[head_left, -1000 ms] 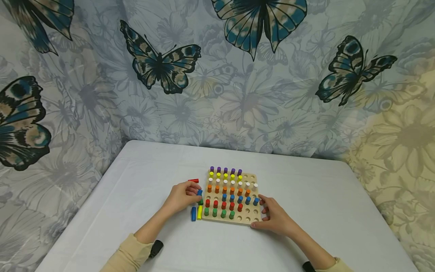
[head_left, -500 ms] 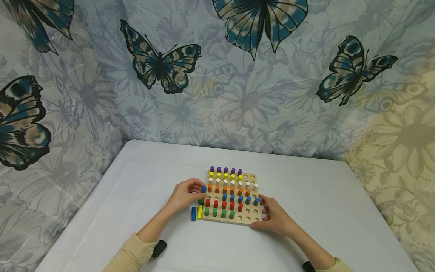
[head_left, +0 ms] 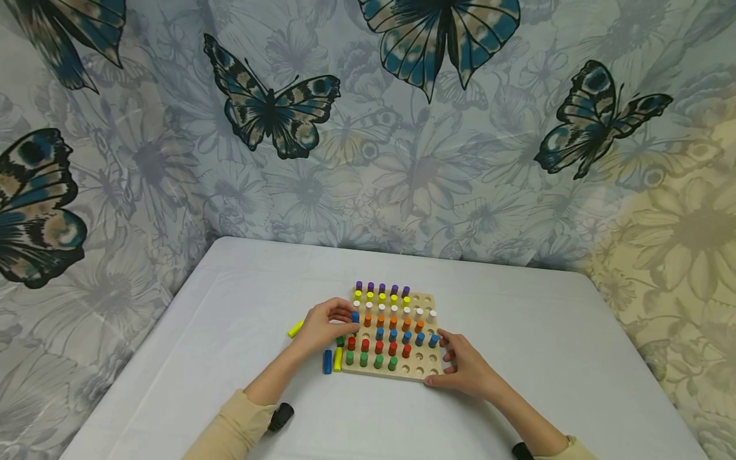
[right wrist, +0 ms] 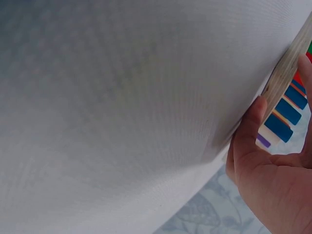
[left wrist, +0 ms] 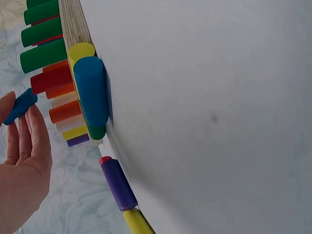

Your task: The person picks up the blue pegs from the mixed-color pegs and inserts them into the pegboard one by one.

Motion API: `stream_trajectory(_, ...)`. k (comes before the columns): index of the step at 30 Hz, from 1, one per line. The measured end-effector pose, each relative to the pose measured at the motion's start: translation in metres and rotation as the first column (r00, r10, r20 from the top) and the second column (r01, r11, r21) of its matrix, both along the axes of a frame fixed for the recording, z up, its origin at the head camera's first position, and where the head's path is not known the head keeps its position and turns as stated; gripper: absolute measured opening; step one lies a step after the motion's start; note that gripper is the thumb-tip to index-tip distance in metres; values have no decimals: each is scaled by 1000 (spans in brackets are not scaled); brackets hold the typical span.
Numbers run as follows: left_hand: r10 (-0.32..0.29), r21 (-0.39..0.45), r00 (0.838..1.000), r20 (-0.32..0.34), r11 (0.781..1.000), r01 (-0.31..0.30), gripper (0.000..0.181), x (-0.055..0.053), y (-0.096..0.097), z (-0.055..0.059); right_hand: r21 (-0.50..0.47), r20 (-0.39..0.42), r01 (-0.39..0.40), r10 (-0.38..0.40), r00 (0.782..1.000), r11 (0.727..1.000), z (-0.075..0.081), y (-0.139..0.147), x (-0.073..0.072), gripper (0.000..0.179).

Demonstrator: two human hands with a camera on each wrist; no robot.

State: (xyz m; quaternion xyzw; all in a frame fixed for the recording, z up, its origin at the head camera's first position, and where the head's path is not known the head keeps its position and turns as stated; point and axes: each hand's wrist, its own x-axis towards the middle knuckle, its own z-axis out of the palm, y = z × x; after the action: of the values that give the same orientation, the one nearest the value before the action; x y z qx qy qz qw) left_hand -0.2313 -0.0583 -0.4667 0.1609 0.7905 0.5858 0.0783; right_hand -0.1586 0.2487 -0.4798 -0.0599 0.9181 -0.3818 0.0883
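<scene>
My left hand [head_left: 323, 329] pinches a blue peg [head_left: 354, 317] between thumb and fingers, above the left side of the wooden pegboard [head_left: 411, 377]. The left wrist view shows this blue peg [left wrist: 22, 103] tilted and apart from the standing pegs. Rows of purple, yellow, white, orange, blue, red and green pegs fill much of the board. Two bare holes in the blue row lie at its left end, one partly hidden by my hand. My right hand [head_left: 468, 370] holds the board's front right corner, thumb [right wrist: 253, 119] against its wooden edge.
Left of the board lie a loose blue peg [head_left: 328, 361], a yellow peg [head_left: 338, 359] and a green peg [head_left: 340, 342]. Another yellow peg [head_left: 296, 329] lies farther left. In the left wrist view a purple peg [left wrist: 119, 185] lies near a red one [left wrist: 105, 159].
My left hand has carried the blue peg rightward from beside the board to over its left edge. The yellow peg farther left has come into sight behind it. The right hand stays put.
</scene>
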Motion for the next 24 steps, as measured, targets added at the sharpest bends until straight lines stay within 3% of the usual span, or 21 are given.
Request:
stream_trajectory(12, -54, 7, 999, 5, 999, 54, 30, -1, 14, 2, 14, 7, 6, -6, 1000, 1000, 1, -1, 0, 99)
stream_trajectory(24, -65, -90, 997, -44, 994, 60, 23, 0, 26, -3, 22, -2, 11, -11, 1000, 1000, 1, -1, 1, 100)
